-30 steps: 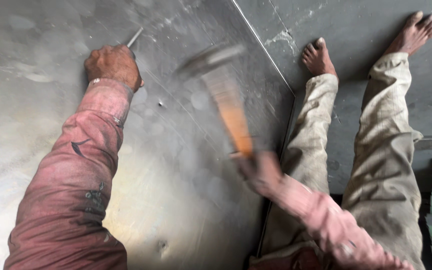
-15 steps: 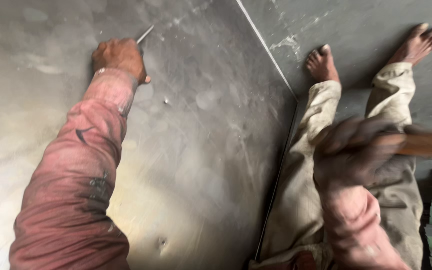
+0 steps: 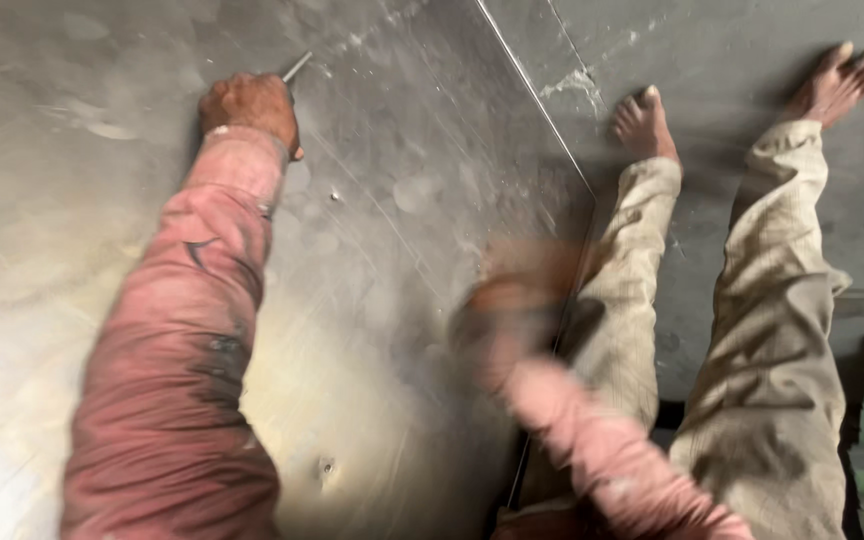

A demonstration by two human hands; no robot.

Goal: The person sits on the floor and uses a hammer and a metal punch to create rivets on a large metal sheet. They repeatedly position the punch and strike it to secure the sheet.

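Metal punch [image 3: 298,67]: fisted in left hand [image 3: 249,105], tip slanting up-right on the steel sheet [image 3: 402,200]; blurred right hand [image 3: 512,310] well below-right, finger state indiscernible.

No packages, labels, signs or screens show anywhere in this view, from twelve o'clock round to six and back.

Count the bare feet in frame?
2. One foot lies at upper middle, just past the metal sheet's right edge; the other foot is at the top right corner on the grey floor. None appears hidden.
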